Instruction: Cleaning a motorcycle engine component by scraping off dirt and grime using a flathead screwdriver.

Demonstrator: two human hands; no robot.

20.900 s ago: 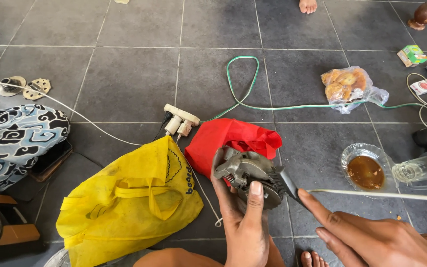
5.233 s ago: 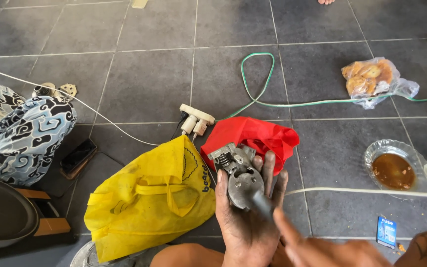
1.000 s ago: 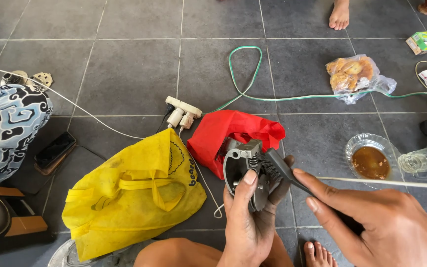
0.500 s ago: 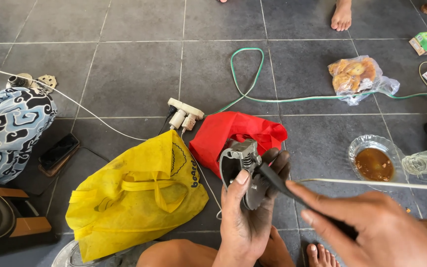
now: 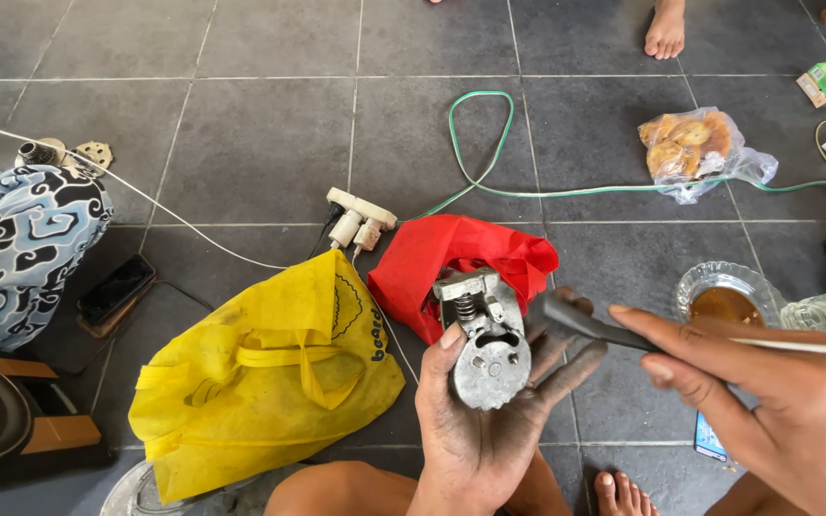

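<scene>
On a dark grey tiled floor (image 5: 260, 143), a grey cast-metal mechanical part with a spring (image 5: 482, 334) lies in the upturned left hand (image 5: 485, 420), thumb pressing its edge. The right hand (image 5: 776, 401) grips a dark-handled tool (image 5: 590, 325) beside it. A red cloth bag (image 5: 456, 263) and yellow cloth bag (image 5: 260, 373) lie just behind.

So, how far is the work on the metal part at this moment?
Done: the grey metal part is out of the bags and lies in the left hand, its spring side facing up. In hand: the right hand holds a dark-handled tool just beside the part, its tip not on it. Left: no loose screws or removed pieces show, so the part looks unopened.
</scene>
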